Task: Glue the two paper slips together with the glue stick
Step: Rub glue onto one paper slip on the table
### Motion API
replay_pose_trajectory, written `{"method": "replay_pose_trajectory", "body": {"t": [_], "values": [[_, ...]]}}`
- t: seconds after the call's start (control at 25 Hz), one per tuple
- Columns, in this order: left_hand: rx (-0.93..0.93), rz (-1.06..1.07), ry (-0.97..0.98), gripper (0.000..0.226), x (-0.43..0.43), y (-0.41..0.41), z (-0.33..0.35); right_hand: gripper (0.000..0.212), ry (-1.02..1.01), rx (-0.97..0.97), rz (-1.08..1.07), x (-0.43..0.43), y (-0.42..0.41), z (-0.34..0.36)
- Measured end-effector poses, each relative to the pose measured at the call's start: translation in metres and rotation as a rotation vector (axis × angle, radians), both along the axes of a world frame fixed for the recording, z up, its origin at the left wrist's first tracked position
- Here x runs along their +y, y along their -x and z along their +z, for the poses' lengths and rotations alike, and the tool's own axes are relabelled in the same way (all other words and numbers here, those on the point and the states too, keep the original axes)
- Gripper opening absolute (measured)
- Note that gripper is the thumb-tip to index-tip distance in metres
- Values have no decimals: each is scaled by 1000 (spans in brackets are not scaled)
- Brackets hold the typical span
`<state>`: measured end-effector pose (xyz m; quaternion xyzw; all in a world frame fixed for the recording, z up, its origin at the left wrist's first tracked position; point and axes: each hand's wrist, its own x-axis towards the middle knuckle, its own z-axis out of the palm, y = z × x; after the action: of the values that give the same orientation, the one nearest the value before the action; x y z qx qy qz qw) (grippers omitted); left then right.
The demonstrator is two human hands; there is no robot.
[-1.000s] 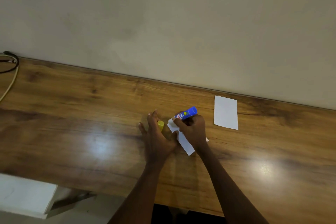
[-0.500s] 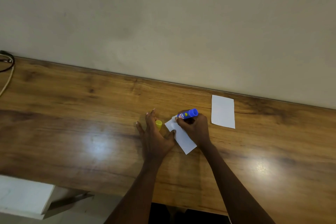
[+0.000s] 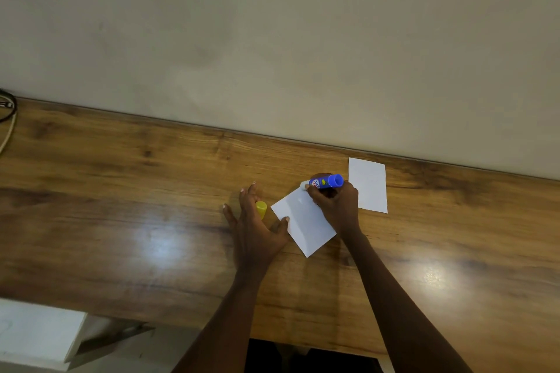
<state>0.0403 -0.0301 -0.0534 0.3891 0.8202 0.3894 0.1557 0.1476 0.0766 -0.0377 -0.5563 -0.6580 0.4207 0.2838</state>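
Note:
A white paper slip [image 3: 306, 222] lies tilted on the wooden table [image 3: 121, 206]. My right hand [image 3: 335, 206] grips the blue glue stick [image 3: 326, 182], whose white tip touches the slip's far corner. My left hand [image 3: 254, 227] lies flat on the table with straight fingers, its thumb pressing the slip's left edge. The yellow cap [image 3: 261, 208] of the glue stick lies on the table, partly hidden behind my left hand. A second white slip [image 3: 368, 185] lies flat just right of my right hand, near the wall.
The table's back edge meets a plain wall [image 3: 272, 39]. Cables [image 3: 7, 118] hang at the far left edge. A white block [image 3: 36, 333] sits below the table's front edge at the lower left.
My right hand has slid the glue stick up the slip toward its far corner, uncovering more of the paper. My left hand has stayed in place, holding the slip.

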Motion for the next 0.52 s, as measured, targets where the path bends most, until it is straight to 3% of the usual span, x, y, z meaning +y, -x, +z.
{"method": "replay_pose_trajectory", "body": {"t": [0.2,0.4,0.52], "values": [[-29,25,41,84,2,-1,-2,30,-215,116,-151,-33,-4,5],[-67,7,24,83,0,1,-3,44,-93,-331,109,-74,4,-5],[-51,-3,-13,81,-2,1,-1,45,-40,-318,229,-65,5,0]]}}
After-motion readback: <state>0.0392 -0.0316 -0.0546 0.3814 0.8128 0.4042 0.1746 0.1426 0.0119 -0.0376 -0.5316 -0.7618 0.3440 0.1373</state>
